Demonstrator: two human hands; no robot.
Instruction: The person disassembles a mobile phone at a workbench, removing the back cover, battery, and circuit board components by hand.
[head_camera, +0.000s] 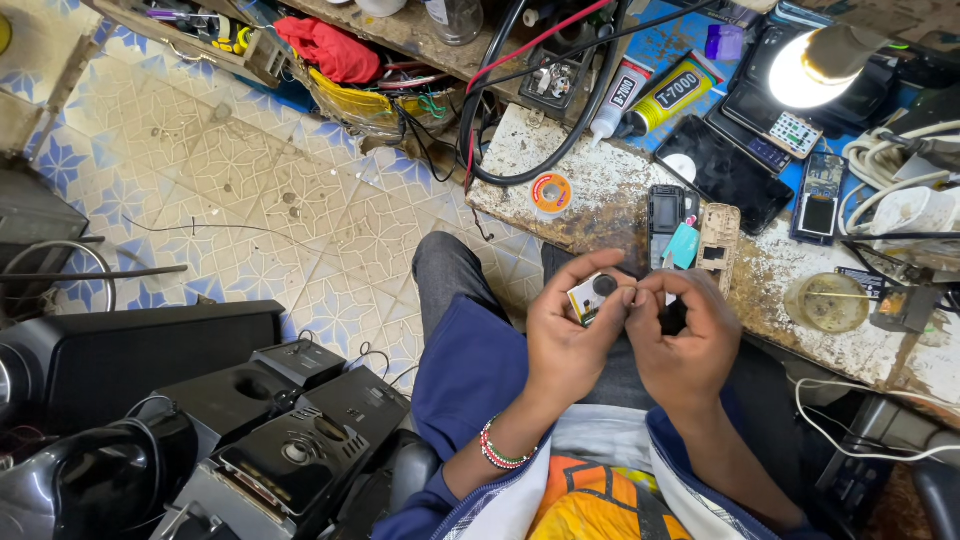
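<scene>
Centre of frame, above the lap: small circuit board (590, 296) with a round dark part, pinched in left hand (565, 340), fingers closed on its edges. Right hand (685, 345) curled shut at its right edge, pinching. Looks light, stiff, fragile; best gripped by the edges.
</scene>
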